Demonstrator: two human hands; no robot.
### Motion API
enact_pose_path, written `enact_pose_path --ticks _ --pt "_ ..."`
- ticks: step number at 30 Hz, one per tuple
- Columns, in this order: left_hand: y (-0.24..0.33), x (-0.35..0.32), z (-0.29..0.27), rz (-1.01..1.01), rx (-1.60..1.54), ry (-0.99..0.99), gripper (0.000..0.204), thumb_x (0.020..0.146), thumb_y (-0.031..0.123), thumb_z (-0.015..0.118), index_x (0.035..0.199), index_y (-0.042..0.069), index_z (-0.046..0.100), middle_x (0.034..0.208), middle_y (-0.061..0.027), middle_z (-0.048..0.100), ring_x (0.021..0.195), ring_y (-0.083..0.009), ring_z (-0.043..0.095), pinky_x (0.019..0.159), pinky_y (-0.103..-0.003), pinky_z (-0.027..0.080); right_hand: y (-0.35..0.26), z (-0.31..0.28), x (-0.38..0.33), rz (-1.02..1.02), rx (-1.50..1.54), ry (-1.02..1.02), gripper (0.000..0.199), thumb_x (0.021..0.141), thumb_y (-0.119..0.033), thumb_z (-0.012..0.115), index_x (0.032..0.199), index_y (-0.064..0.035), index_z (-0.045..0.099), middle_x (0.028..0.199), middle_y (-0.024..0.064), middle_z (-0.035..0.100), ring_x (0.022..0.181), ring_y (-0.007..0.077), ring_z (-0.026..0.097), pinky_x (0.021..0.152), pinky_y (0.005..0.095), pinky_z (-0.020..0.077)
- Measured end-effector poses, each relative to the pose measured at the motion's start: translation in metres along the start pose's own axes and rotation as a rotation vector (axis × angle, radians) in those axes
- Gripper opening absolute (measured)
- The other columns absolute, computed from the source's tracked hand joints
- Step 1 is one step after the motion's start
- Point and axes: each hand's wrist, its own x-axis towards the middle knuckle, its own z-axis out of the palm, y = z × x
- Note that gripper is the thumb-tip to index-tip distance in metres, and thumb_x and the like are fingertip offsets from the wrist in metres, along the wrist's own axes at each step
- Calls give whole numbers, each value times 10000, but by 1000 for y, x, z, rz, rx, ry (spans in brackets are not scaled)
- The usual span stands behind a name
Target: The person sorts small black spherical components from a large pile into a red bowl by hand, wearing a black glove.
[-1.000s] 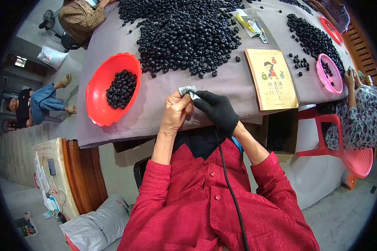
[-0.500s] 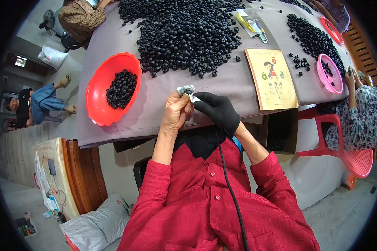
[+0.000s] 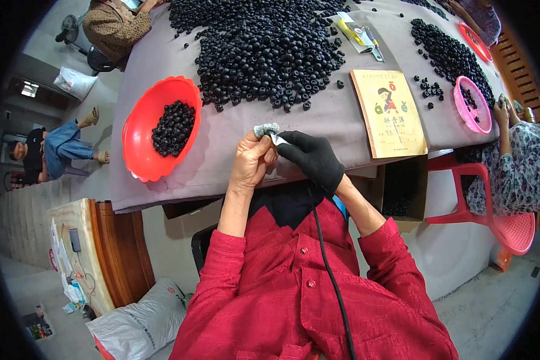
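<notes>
Crinkled silvery lump (image 3: 266, 129) between fingers (image 3: 264, 146)

Bare left hand (image 3: 252, 161) and black-gloved right hand (image 3: 311, 159) together at edge of grey-covered counter (image 3: 234, 135), pinching small grey lump (image 3: 266, 129) between fingertips. Large heap of black beads (image 3: 264, 45) just beyond. Red bowl (image 3: 139, 147) with beads to left. Yellow booklet (image 3: 390, 111) and pink bowl (image 3: 471, 108) to right.

Bare grey cloth (image 3: 234, 129) between red bowl (image 3: 139, 157), dark bead heap (image 3: 264, 54) and yellow booklet (image 3: 390, 114).
</notes>
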Motion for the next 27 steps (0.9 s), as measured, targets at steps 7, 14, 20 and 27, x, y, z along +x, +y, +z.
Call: enact_pose_path --ticks 7,14,20,27 --pt "30 -22 12 185 340 223 177 815 33 590 986 -7 617 690 -46 582 479 -92 497 413 -201 368 -1 -1 1 67 -38 54 335 851 -260 566 1089 -24 573 945 123 642 856 137 593 754 288 456" --pt "135 -27 -11 525 846 690 193 800 32 618 991 8 610 638 -6 560 444 -46 461 374 -168 331 -3 -1 0 46 -18 52 336 847 -258 574 1085 -21 571 923 100 642 823 118 569 754 288 451" --pt "110 -12 -13 610 1366 671 80 795 49 622 798 -19 580 602 -46 546 481 -80 472 442 -282 396 1 -1 1 66 -38 50 330 849 -258 572 1083 -26 571 923 111 644 827 125 582 750 290 454" --pt "62 27 -32 444 1674 565 160 755 40 617 869 -47 547 703 -179 561 650 -308 554 600 -399 439 -4 0 1 62 -56 45 341 846 -260 566 1091 -23 567 945 133 641 849 160 605 757 298 458"
